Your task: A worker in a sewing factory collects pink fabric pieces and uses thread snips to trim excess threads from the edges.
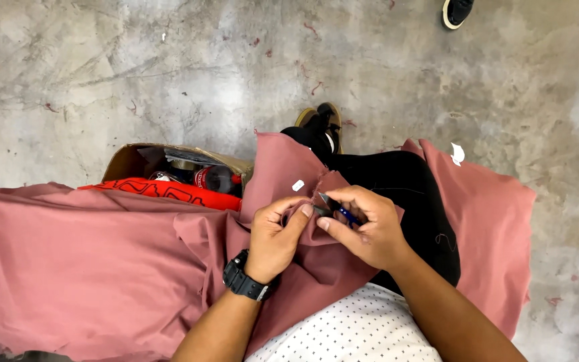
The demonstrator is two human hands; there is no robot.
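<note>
A large dusty-pink cloth (88, 261) lies over my lap and spreads to both sides. My left hand (277, 236), with a black wristwatch on its wrist, pinches a raised fold of the cloth between thumb and fingers. My right hand (363, 226) holds a small thread snipper (338, 209) with a blue handle and metal tips, its point resting at the frayed edge of the fold, right next to my left fingertips. A small white tag (297, 186) sits on the cloth just above my hands.
An open cardboard box (129, 161) holding a bottle and a red item stands on the concrete floor at left. My black-trousered leg and shoe (323, 124) stretch forward. Another person's shoe (456, 12) shows at the top edge. A white scrap (458, 154) lies on the cloth at right.
</note>
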